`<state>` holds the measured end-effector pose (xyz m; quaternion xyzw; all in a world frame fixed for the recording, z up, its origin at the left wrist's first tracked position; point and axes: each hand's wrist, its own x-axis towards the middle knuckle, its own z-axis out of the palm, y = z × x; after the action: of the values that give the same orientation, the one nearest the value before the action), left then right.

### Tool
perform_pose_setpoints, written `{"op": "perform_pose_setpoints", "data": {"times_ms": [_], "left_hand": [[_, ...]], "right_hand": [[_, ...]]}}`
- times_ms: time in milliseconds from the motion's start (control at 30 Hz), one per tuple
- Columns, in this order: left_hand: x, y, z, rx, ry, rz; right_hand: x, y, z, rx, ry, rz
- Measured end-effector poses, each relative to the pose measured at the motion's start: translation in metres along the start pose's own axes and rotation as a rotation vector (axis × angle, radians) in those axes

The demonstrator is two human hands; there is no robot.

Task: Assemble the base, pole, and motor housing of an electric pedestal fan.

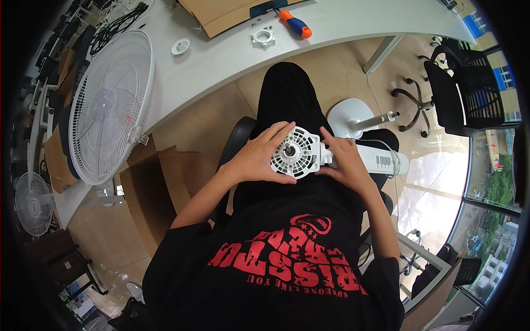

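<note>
Across my lap lies a white fan motor housing (301, 139) with a round slotted front and a metal shaft at its centre. My left hand (259, 154) is wrapped round the housing's left side, thumb along the lower rim. My right hand (346, 160) grips the narrow neck behind the housing, fingers curled over it. From that neck a white control panel (381, 160) with a row of buttons reaches right, a pale cord looped about it. Part of the neck is hidden under my right hand.
On the white table (215, 66) stand a caged fan head (105, 105), a round white cap (180, 47), a white ring nut (263, 37) and an orange-and-blue screwdriver (295, 24). A round fan base (350, 117) with a pole, an open cardboard box (152, 193) and office chairs (458, 88) surround me.
</note>
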<state>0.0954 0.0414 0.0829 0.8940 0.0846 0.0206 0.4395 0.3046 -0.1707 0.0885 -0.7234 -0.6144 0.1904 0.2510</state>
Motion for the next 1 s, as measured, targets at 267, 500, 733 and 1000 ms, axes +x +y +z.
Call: {"op": "perform_pose_setpoints", "data": {"times_ms": [267, 500, 733, 1000], "left_hand": [[-0.002, -0.005, 0.003, -0.021, 0.027, 0.085], [0.003, -0.006, 0.005, -0.021, 0.032, 0.166], [0.004, -0.010, 0.008, -0.017, 0.058, 0.203], [0.001, -0.012, 0.011, -0.035, 0.069, 0.209]], "right_hand": [[-0.014, 0.006, -0.002, -0.118, -0.043, -0.035], [-0.020, 0.000, 0.002, -0.113, -0.037, 0.014], [-0.011, -0.005, -0.016, 0.035, -0.168, 0.085], [0.003, -0.027, -0.016, 0.067, -0.110, -0.023]]}}
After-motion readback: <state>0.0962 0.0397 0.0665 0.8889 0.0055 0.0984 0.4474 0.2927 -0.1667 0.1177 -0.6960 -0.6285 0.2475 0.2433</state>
